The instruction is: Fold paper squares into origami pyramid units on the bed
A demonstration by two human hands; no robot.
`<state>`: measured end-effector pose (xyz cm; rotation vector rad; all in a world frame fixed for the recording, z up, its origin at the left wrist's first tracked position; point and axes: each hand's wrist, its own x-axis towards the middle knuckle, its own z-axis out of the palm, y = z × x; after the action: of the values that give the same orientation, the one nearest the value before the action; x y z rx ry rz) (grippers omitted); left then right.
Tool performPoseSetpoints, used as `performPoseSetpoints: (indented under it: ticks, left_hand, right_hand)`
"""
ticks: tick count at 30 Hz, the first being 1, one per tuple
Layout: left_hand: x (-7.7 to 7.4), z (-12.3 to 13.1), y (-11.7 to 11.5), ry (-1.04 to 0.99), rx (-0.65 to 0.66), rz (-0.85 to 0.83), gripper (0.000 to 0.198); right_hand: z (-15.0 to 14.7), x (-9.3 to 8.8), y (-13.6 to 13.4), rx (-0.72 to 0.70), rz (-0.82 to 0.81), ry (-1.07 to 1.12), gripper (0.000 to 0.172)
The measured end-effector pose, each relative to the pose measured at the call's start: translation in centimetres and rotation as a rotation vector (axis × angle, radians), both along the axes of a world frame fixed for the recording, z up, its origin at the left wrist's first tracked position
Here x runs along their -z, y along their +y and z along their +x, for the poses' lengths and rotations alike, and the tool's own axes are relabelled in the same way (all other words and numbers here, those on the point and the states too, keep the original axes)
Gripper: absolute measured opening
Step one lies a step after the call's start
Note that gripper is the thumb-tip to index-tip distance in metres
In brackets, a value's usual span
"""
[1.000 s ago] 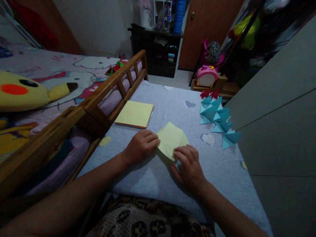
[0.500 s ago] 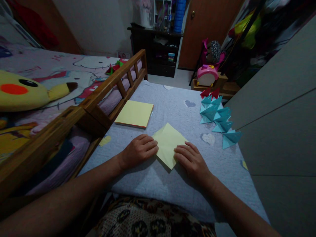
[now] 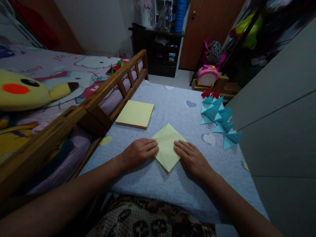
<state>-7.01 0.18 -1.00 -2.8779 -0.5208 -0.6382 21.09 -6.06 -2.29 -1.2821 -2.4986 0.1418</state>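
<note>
A pale yellow square of folding paper lies as a diamond on the cloth-covered surface, one corner toward me, with faint creases. My left hand rests flat on its left corner, fingers stretched out. On its right corner my right hand presses down, also with fingers extended. Both palms face down, and the thumbs are mostly hidden. Beyond my left hand sits a stack of coloured paper, yellow on top.
Folded blue paper pieces and red ones stand along the right edge of the patterned cloth. A wooden bed rail borders the left side. A pale cabinet panel rises at the right.
The paper's near corner has shifted slightly left and toward me, and the sheet lies flatter. My right hand's fingers have straightened and lie flatter on it. My left hand has hardly moved.
</note>
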Motion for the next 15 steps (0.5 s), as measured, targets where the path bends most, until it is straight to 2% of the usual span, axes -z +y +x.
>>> performPoseSetpoints:
  ticks: [4, 9, 11, 15]
  left_hand:
    - [0.3, -0.8, -0.1, 0.004, -0.097, -0.081, 0.02]
    - [0.6, -1.2, -0.1, -0.087, -0.243, -0.308, 0.017]
    - [0.4, -1.0, 0.1, -0.154, -0.288, -0.419, 0.016]
    - [-0.1, -0.2, 0.6, -0.201, -0.422, -0.631, 0.015]
  right_hand:
    - [0.4, -0.4, 0.1, -0.009, -0.037, 0.076, 0.038]
    - [0.8, -1.3, 0.9, 0.039, -0.102, 0.239, 0.028]
    - [0.8, -1.7, 1.5, 0.097, -0.17, 0.267, 0.025]
    - [0.2, -2.2, 3.0, 0.299, -0.292, 0.236, 0.023]
